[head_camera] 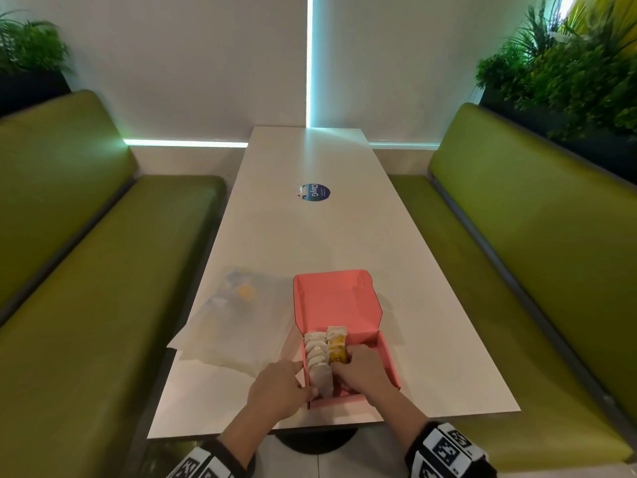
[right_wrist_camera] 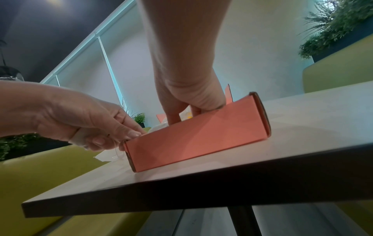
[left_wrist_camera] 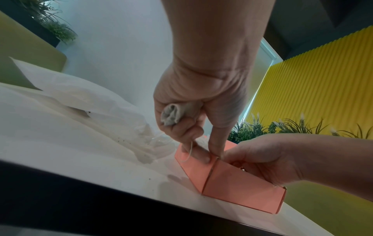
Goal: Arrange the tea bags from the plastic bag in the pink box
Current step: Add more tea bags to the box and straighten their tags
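Observation:
The pink box stands open near the table's front edge, lid upright. Inside, a row of white tea bags lies beside a row of yellow tea bags. My left hand pinches the box's near left corner with thumb and forefinger, while its curled lower fingers hold a white tea bag against the palm. My right hand reaches down into the box, fingers and thumb curled round the near end of the yellow row. A crumpled plastic bag lies left of the box.
The white table carries a round blue sticker farther out. Green benches flank both sides, with planters behind them. The box sits close to the table's front edge.

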The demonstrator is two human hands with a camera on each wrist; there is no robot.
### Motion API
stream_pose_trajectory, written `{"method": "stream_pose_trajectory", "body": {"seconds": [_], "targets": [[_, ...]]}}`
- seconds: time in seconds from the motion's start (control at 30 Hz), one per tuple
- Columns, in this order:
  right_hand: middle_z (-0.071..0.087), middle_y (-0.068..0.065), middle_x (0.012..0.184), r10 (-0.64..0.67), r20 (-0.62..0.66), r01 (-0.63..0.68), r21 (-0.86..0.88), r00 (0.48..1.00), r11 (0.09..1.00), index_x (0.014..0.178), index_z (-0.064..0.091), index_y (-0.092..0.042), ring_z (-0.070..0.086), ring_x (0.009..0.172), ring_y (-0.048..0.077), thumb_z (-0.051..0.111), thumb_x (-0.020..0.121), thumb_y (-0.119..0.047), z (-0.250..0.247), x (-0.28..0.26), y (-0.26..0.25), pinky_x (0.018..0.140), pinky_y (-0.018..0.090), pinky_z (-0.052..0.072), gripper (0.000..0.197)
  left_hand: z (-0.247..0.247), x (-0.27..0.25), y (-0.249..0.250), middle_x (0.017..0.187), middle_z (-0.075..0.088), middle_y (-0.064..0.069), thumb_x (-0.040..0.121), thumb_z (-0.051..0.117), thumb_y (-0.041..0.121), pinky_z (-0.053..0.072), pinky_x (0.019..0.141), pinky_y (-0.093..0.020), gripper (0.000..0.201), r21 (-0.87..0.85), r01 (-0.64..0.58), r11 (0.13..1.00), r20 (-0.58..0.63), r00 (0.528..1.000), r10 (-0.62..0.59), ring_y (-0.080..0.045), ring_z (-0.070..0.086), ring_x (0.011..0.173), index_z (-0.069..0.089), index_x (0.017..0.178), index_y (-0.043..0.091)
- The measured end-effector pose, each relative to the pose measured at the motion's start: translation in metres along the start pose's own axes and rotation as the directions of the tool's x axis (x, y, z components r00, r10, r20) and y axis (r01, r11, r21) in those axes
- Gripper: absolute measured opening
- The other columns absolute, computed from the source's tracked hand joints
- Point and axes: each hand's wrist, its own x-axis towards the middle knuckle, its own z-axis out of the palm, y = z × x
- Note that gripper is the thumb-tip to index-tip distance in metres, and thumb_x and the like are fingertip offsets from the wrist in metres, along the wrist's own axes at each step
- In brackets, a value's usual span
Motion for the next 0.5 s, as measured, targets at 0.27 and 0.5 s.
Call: {"method": "stream_pose_trajectory", "body": {"seconds": [0.27,0.5], "targets": [[0.061,0.007,0.073,-0.004,0.024,0.004,0.005,1.000,1.000,0.061,0.049,-0.021,0.057,0.063,0.020,0.048,0.091,-0.019,0.001,-0.001,-0.001,0.073,0.034,0.054,0.029,0.000,0.000,0.001,0.097,0.064,0.003,0.083,0.063,0.047,0.045,0.078,-0.023,0.051,0.007,-0.002,1.000,-0.005,1.000,0.002,-0.013,0.061,0.094,0.053,0.129,0.026],[0.052,-0.003,0.079,-0.109,-0.085,0.096,-0.148,0.990,0.984,0.069,0.049,-0.024,0.058,0.076,0.015,0.040,0.098,-0.027,0.014,0.004,0.005,0.074,0.024,0.045,0.030,-0.001,-0.001,0.002,0.093,0.060,0.006,0.083,0.063,0.048,0.046,0.080,-0.024,0.053,0.027,0.008,1.000,-0.003,1.000,-0.008,-0.013,0.061,0.095,0.053,0.129,0.024]]}}
